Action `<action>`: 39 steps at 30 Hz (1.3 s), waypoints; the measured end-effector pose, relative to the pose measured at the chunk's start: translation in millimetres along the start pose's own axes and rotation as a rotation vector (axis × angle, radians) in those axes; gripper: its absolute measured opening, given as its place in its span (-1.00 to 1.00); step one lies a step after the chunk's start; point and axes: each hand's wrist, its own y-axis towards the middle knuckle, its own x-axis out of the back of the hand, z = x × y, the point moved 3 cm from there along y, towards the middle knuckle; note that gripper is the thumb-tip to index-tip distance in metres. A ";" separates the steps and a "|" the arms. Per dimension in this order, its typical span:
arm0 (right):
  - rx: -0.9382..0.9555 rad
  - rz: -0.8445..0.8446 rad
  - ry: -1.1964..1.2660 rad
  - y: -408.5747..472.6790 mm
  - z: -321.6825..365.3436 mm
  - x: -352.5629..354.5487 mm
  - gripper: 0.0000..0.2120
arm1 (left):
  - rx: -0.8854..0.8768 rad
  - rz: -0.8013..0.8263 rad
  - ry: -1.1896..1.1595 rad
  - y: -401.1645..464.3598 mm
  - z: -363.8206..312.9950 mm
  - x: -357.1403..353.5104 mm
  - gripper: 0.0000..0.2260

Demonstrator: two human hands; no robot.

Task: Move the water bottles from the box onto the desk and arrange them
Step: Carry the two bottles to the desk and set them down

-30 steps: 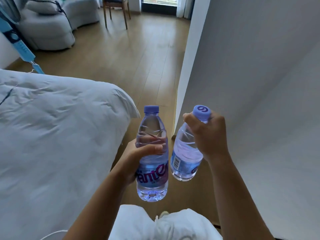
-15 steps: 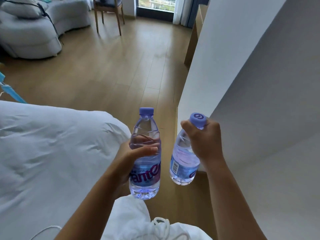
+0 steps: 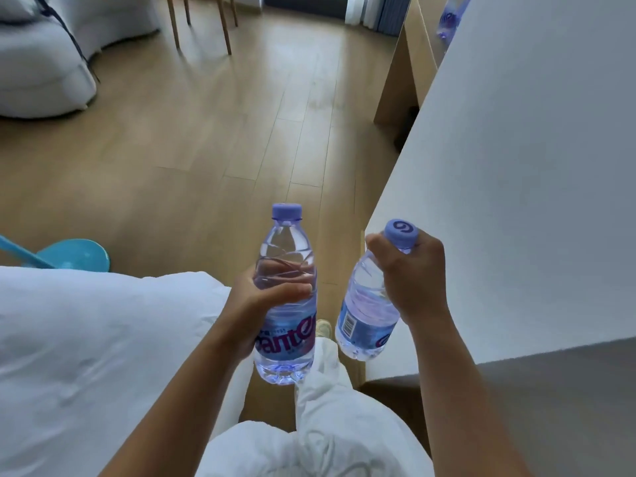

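clear bottle (image 3: 285, 297) (upright) in left hand (image 3: 256, 304)

- left bottle (image 3: 286, 304), label at its lower half: purple letters, partly hidden by the left hand (image 3: 256, 304); readable part looks like "ante", start and end cut off
- tiny print under those letters, too small to read
- right bottle (image 3: 366, 311), label at 7 o'clock of the right hand (image 3: 411, 273): barcode, digits unreadable; a purple swirl mark at the label's right edge
- right bottle cap (image 3: 401, 232): purple swirl logo, no letters
- far bottle (image 3: 449, 18) at 1 o'clock: purple lettering, blurred
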 end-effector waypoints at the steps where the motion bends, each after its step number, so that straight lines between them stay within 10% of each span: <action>1: -0.003 0.001 0.002 17.4 -3.5 -6.1 -0.74 | 0.002 -0.003 0.009 17.9 -5.6 1.7 -0.47; 16: 0.063 0.009 0.008 364.0 -25.2 -70.6 -0.72 | -0.034 -0.113 0.006 341.7 -126.6 -25.9 -0.47; 39: -0.111 -0.286 0.003 812.1 -73.8 -176.1 -0.64 | 0.038 0.174 0.222 836.4 -306.5 -36.8 -0.36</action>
